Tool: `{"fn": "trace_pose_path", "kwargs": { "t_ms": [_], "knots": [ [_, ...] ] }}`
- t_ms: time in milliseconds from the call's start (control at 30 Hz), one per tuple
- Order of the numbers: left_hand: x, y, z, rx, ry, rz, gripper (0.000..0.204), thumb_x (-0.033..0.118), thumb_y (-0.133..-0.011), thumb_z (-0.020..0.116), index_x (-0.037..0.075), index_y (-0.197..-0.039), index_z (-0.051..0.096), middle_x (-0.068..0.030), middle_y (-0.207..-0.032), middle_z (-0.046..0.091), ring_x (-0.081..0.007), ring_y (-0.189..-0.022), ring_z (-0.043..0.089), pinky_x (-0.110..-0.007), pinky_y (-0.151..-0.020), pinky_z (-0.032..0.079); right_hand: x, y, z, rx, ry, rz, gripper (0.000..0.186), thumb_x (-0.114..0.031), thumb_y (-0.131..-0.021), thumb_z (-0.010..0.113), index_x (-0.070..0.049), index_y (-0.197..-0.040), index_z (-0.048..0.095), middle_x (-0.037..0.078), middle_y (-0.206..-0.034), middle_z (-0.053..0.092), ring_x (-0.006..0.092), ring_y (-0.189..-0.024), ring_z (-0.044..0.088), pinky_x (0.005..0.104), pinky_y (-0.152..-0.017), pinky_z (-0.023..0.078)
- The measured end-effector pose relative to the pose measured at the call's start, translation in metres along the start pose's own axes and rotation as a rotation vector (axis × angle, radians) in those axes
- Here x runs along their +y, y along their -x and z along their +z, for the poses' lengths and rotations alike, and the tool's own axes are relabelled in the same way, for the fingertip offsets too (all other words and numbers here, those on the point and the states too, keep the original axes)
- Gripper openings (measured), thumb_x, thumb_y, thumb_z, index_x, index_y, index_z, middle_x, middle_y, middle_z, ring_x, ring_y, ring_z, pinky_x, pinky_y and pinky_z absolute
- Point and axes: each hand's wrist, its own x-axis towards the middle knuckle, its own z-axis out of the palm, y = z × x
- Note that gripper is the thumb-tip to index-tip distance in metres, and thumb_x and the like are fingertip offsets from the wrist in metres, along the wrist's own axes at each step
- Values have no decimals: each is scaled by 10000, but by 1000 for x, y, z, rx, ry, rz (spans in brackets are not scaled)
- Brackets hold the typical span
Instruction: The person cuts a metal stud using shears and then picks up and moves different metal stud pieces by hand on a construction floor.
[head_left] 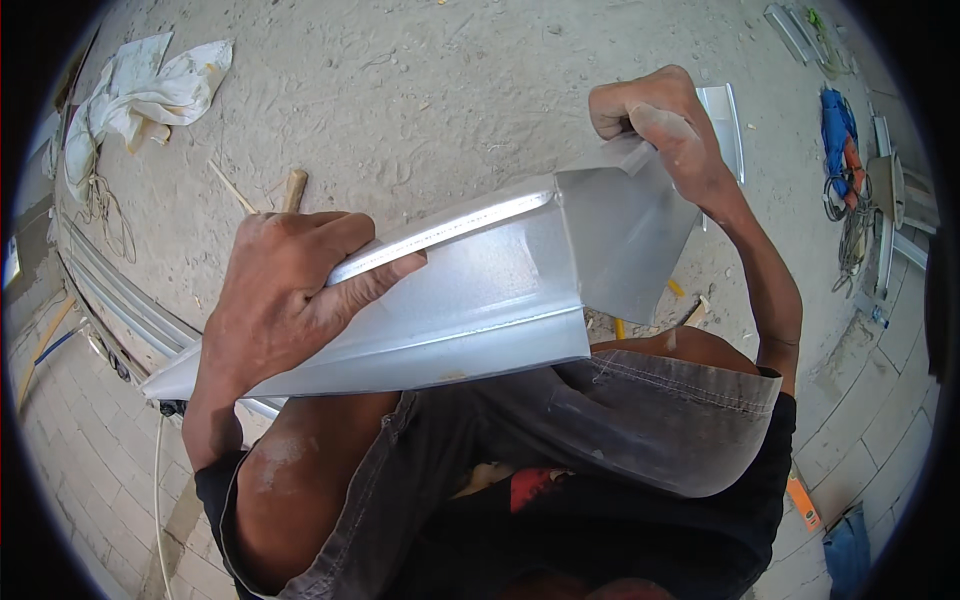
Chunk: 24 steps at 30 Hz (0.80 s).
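Note:
A long piece of shiny galvanized sheet-metal channel point(480, 285) lies across my lap, its left end tapering away past my knee. My left hand point(285, 290) is closed around its folded upper lip, thumb on the near face and fingers behind. Right of the middle the metal has a crease, and a flap point(632, 235) angles off beyond it. Up at the far edge of that flap my right hand point(665, 130) is closed with the fingers curled over the metal. Part of the grip is hidden behind the hand.
White sacks point(165, 95) lie on the dusty ground at far left. A wooden handle point(295, 190) pokes out behind my left hand. Long metal profiles point(125, 285) run along the left. Blue cloth or cord point(836, 125) and metal pieces are at right, an orange tool point(803, 503) lower right.

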Motion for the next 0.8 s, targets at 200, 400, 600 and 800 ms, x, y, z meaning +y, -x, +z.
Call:
{"fn": "trace_pose_path", "kwargs": {
  "t_ms": [200, 400, 600, 800],
  "knots": [
    [-1, -10, 6, -93, 218, -19, 567, 469, -923, 528, -27, -670, 634, -151, -526, 529, -261, -440, 534, -393, -473, 391, -22, -61, 200, 164, -1752, -512, 584, -524, -893, 480, -4, -637, 546, 110, -698, 570, 143, -543, 473, 284, -468, 341],
    [-25, -2, 10, 84, -26, -28, 444, 387, -881, 617, -26, -722, 652, -150, -547, 546, -288, -477, 544, -378, -510, 410, 35, -44, 65, 132, -339, -253, 393, -317, -833, 438, -1, -601, 465, 124, -515, 459, 165, -455, 455, 331, -458, 359],
    [-24, 0, 5, 99, -32, -6, 416, 352, -889, 612, -27, -718, 642, -150, -548, 541, -293, -478, 533, -392, -519, 401, -16, -21, 6, 81, 328, 54, 390, -361, -765, 406, -26, -574, 347, 112, -512, 358, 165, -456, 369, 304, -471, 326],
    [-13, -11, 9, -46, 155, 0, 497, 422, -898, 585, -25, -694, 657, -152, -534, 562, -275, -451, 552, -376, -495, 411, -6, -53, 174, 125, -1597, -188, 531, -474, -830, 424, -13, -571, 466, 80, -575, 503, 150, -522, 457, 292, -458, 352]
  ]
}}
